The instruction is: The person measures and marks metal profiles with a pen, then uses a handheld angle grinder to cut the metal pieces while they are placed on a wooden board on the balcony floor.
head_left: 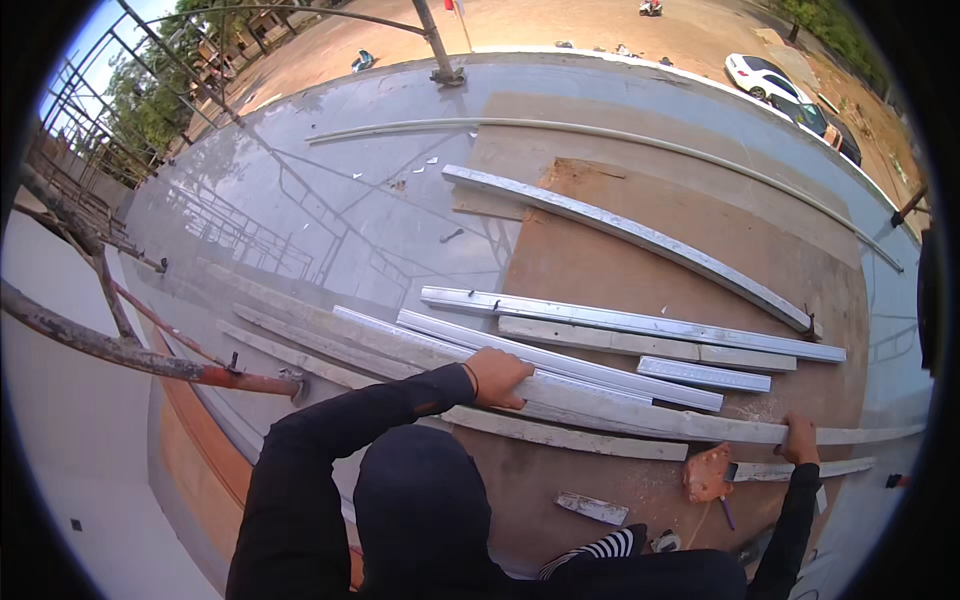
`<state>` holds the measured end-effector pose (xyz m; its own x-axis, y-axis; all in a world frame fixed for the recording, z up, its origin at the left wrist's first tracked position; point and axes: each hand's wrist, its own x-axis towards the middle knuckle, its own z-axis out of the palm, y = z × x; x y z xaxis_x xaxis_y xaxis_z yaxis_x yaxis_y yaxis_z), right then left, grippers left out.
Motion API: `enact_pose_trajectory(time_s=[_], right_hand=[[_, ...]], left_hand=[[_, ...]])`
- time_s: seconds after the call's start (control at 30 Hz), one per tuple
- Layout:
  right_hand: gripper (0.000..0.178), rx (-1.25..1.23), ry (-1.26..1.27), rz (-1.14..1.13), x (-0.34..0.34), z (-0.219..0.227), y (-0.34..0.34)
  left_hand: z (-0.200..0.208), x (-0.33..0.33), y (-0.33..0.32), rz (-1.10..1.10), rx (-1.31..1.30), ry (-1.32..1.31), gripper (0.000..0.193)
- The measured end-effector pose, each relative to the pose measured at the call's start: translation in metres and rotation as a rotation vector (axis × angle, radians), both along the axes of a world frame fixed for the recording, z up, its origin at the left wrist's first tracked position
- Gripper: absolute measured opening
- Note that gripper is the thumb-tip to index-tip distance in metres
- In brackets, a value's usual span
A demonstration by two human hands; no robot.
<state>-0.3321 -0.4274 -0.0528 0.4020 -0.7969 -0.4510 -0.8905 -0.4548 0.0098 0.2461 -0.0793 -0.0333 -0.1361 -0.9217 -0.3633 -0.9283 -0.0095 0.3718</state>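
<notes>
A long, weathered grey-white beam (640,417) lies across the near part of the floor, slanting down to the right. My left hand (497,378) grips it near the middle, fingers curled over its edge. Farther right, my right hand (799,438) is closed round the same beam, its fingertips partly hidden. Just beyond my left hand are silver metal channels (560,355). A shorter grey beam (560,432) lies on the near side. Close to my right hand are a reddish, rough-edged slab (708,473) and a purple-handled tool (727,513).
Brown boards (640,265) cover part of the shiny grey floor (330,190). Farther off lie a silver bar (620,220) and a long thin pipe (640,138). A rusty scaffold pole (150,362) juts in from the left. Cars (775,80) stand outside beyond the floor's edge.
</notes>
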Motion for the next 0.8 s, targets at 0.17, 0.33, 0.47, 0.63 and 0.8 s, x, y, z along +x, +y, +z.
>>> enact_pose_trajectory(time_s=[0.17, 0.33, 0.47, 0.63, 0.8], right_hand=[[0.095, 0.032, -0.331, 0.504, 0.166, 0.047, 0.094], [0.059, 0.067, -0.398, 0.669, 0.231, 0.027, 0.141], [0.046, -0.074, -0.554, 0.541, 0.196, 0.018, 0.136], [0.046, -0.209, -0.507, 0.436, 0.141, 0.000, 0.115], [0.046, -0.308, -0.440, 0.399, 0.096, -0.008, 0.094]], left_hand=[[-0.023, -0.055, -0.009, 0.077, -0.109, 0.079, 0.048], [-0.039, -0.100, -0.041, 0.011, -0.279, 0.124, 0.051], [-0.019, -0.067, -0.036, 0.008, -0.095, 0.086, 0.055], [0.002, -0.014, 0.019, 0.048, 0.022, -0.008, 0.055], [0.015, 0.020, 0.042, 0.139, 0.125, -0.005, 0.056]])
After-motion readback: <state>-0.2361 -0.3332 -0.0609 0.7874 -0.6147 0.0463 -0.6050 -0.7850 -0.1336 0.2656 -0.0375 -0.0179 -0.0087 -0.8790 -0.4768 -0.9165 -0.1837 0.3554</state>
